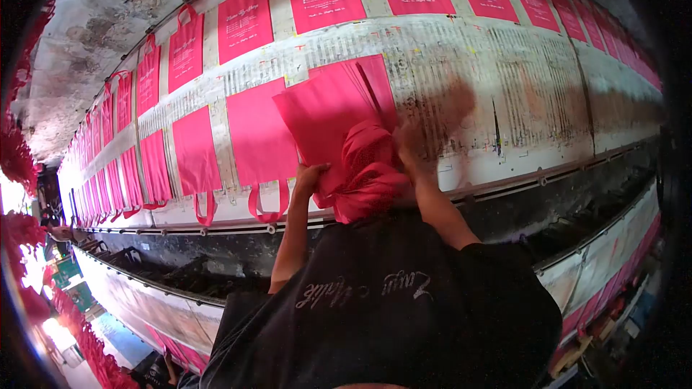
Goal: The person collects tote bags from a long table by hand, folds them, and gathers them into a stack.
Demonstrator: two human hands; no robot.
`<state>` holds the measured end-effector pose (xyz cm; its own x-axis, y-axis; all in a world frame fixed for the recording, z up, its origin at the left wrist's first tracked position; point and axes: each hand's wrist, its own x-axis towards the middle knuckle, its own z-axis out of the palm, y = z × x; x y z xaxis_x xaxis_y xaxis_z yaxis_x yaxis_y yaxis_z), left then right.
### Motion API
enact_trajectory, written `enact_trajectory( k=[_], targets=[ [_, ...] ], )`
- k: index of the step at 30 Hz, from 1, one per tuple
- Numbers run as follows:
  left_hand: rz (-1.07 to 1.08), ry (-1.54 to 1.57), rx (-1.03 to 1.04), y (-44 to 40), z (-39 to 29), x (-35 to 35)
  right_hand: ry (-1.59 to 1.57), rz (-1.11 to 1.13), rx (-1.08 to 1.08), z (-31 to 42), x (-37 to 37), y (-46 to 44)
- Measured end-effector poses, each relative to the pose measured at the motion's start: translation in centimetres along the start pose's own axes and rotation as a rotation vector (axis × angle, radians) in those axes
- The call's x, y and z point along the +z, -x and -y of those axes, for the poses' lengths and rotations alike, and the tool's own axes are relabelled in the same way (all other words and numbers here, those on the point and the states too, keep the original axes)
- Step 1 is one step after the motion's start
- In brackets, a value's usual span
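Right, the widest stretch is taken by the counter [533,148], across which a far row of printed bags [328,0] and a near row of plain bags [261,130] are spread, the near ones laid with their handles [283,197] toward the person. And here, above the near row, the pink bundle [328,133] is being held in front of the chest, partly covering a bag [384,75] that is laid flat beneath it. The bundle's long axis is tilted: its flat end is pointed away from the body and a little to the left, while its bunched end [367,176] is gathered back toward the shirt [382,302]. By the look of it, a light, soft, floppy load is to be expected, not fragile but easily creased, with layers that may be fanned or slipped apart; it is probably best gripped through all the layers at the side edge, with the loose folds supported. Down to the hands now: the side edge is pinched by the left hand [312,175], thumb on top; the right hand [406,142] is blurred beside the folds, and whether anything is grasped by it cannot be told.
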<state>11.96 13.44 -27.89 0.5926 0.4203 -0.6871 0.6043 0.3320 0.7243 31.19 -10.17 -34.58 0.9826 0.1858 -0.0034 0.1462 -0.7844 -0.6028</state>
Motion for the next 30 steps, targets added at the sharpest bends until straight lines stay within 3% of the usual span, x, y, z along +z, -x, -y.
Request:
enact_trajectory(
  k=[1, 2, 5, 7, 9, 11, 14, 17, 19, 20, 22, 23, 25, 27, 29, 30],
  targets=[
    [-0.002, 0.006, 0.006, 0.2, 0.0, -0.1, 0.199, -0.247, -0.192, 0.4, 0.3, 0.3],
    [-0.019, 0.003, 0.048, 0.3, 0.0, -0.1, 0.198, -0.252, -0.199, 0.4, 0.2, 0.2],
    [-0.054, -0.105, 0.034, -1.0, 2.9, -1.2, 0.095, 0.017, -0.525, -0.3, -0.3, -0.3],
    [-0.066, -0.217, -0.011, -2.6, 4.3, -2.2, 0.027, 0.16, -0.322, -1.2, 1.1, -2.2],
    [0.215, 0.398, -0.139, -3.7, 4.8, -2.8, -0.033, 0.107, -0.344, -1.4, 0.8, -1.6],
    [0.286, 0.439, -0.173, -3.3, 3.4, -3.7, -0.093, 0.059, -0.363, -2.0, 2.8, -1.0],
    [0.464, 0.521, -0.291, -4.2, 3.8, -8.3, -0.036, 0.145, -0.172, -3.6, 8.1, -1.6],
    [0.17, 0.322, -0.046, 6.1, -2.1, -4.8, -0.59, 0.682, 0.02, 3.9, -0.1, 2.0],
    [0.186, 0.227, 0.107, 3.0, 2.1, -6.6, -0.755, 0.813, 0.139, 6.9, -2.9, 3.2],
    [0.189, 0.182, 0.184, 1.5, 4.1, -7.5, -0.754, 0.783, 0.093, 6.7, -2.6, 3.5],
    [0.204, 0.038, -0.079, 0.4, 3.1, -7.9, -0.687, 0.669, 0.027, 6.5, -2.0, 4.0],
    [0.2, 0.031, -0.077, 2.0, 1.6, -6.7, -0.618, 0.586, 0.011, 6.6, -1.7, 4.3],
    [-0.036, -0.089, 0.182, 7.2, -1.7, -2.8, -0.407, 0.401, -0.077, 8.1, -5.0, 4.5],
    [-0.091, -0.073, 0.118, 9.6, -4.1, 0.7, -0.275, 0.292, -0.153, 8.6, -10.5, 3.5],
    [-0.032, 0.14, 0.237, 10.1, -5.7, 5.2, -0.382, 0.214, -0.117, 5.9, -14.3, 1.5],
    [0.031, 0.078, 0.295, 10.8, -7.1, 7.4, -0.384, 0.214, -0.12, 3.7, -15.6, -0.4]
  ],
)
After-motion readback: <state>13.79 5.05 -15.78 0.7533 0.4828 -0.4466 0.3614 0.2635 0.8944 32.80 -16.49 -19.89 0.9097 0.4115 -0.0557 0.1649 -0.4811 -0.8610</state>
